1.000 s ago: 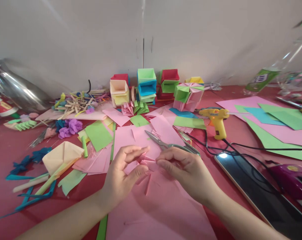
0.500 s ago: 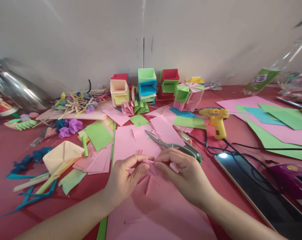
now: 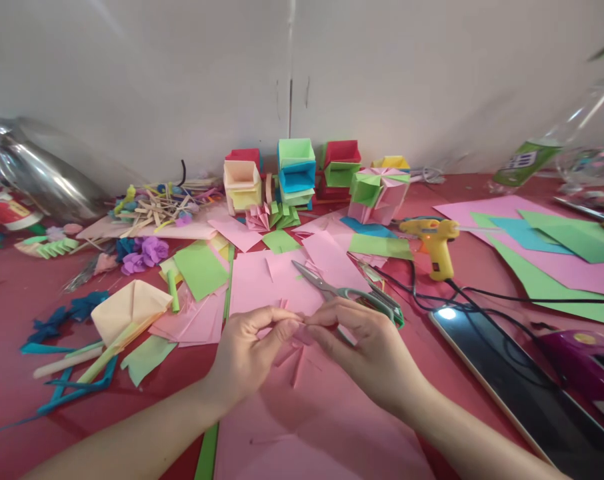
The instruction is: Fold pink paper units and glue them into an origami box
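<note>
Between the fingertips of my left hand (image 3: 255,353) and my right hand (image 3: 359,343) is a small piece of pink paper (image 3: 303,335). Both hands pinch it, thumbs nearest me, and the fingers cover much of it. They are above a large pink paper sheet (image 3: 322,433). Thin pink paper strips (image 3: 298,368) lie on the sheet just below the fingers. Scissors (image 3: 327,285) with grey-green handles rest behind my right hand, blades toward the upper left.
A yellow glue gun (image 3: 436,243) with a black cable and a dark phone (image 3: 512,387) are to the right. Folded paper boxes (image 3: 296,175) stand by the wall. Green paper (image 3: 202,270), a cream paper shape (image 3: 132,310) and purple flowers (image 3: 145,255) lie left.
My fingertips have drawn slightly closer together over the pink paper, hiding more of it. The whole view has shifted a little, moving the scene slightly rightward.
</note>
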Motion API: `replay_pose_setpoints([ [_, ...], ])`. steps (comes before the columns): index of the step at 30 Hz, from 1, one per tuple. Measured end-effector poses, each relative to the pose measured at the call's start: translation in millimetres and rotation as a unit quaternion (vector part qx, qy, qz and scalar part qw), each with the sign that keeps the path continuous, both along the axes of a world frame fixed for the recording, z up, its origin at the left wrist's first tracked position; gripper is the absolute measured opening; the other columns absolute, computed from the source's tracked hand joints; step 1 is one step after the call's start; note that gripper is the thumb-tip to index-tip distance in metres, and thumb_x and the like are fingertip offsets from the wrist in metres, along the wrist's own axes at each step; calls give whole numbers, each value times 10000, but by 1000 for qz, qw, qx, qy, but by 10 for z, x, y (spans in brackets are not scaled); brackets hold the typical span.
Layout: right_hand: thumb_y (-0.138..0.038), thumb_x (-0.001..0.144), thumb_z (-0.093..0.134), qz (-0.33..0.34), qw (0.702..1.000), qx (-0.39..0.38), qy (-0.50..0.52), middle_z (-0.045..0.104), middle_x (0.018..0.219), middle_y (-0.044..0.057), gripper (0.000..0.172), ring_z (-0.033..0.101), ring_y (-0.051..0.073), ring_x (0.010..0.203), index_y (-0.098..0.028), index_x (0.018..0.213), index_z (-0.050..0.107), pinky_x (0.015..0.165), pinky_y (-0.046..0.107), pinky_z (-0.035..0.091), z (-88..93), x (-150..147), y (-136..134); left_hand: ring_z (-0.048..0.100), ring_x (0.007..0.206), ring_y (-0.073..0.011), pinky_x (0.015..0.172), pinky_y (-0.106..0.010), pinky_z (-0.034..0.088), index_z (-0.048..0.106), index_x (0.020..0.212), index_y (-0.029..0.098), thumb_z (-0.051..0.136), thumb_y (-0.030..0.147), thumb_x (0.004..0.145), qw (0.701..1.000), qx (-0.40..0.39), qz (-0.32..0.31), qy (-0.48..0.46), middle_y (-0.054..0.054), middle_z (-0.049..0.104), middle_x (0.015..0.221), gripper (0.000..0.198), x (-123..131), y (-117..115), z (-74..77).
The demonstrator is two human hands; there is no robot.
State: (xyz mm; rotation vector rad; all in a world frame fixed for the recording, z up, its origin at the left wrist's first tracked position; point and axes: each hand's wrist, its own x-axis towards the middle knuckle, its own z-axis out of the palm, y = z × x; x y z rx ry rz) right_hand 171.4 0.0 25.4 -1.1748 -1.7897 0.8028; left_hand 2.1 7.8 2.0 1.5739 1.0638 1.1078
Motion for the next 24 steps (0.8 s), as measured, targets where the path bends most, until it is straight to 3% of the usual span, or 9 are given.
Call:
replay_pose_setpoints([
  [5,-183,771,614,-20,999,-40,-7,638,655,-4,147,560,122,634,-190,628,652,593,228,421,-6,32,12,649,749,-151,700,-221,499,665,773,186,548,318,841,998,-53,-32,-4,-17,710,771,190,-10,1,0],
  [9,-260,784,592,-51,990,-118,56,563,572,-28,172,485,95,518,-177,635,611,493,219,374,-63,66,41,617,879,-174,736,-233,482,614,1003,204,627,337,779,992,-98,-60,-43,-32,676,945,261,-12,24,-34],
  [12,-367,788,590,-60,979,-169,100,535,564,-35,221,440,83,482,-176,679,610,450,212,343,-106,97,84,600,778,-161,668,-229,466,605,958,178,591,366,799,992,-111,-51,-29,-21,650,810,246,-18,43,-44],
  [16,-362,740,656,-24,989,-127,76,628,809,9,244,553,134,715,-213,933,669,627,238,429,-133,113,121,486,550,-107,506,-204,373,606,780,158,551,368,816,990,-123,-66,20,22,531,599,221,-30,45,-60],
  [18,-332,740,660,-15,994,-99,51,634,820,6,213,558,137,743,-231,926,682,672,244,431,-132,108,122,410,499,-87,463,-199,306,590,704,150,557,344,809,987,-123,-87,55,37,463,546,224,-35,41,-76],
  [20,-308,764,633,-18,995,-94,28,633,765,-1,112,548,128,698,-225,811,693,642,238,421,-124,100,115,378,492,-82,457,-200,276,591,696,143,573,330,797,985,-123,-96,70,43,432,529,213,-37,41,-91],
  [24,-333,799,580,-39,989,-133,51,570,647,-20,174,469,93,537,-190,708,620,493,219,367,-105,84,92,398,520,-87,480,-200,311,609,821,152,615,363,767,984,-148,-103,-2,35,481,588,218,-35,51,-89],
])
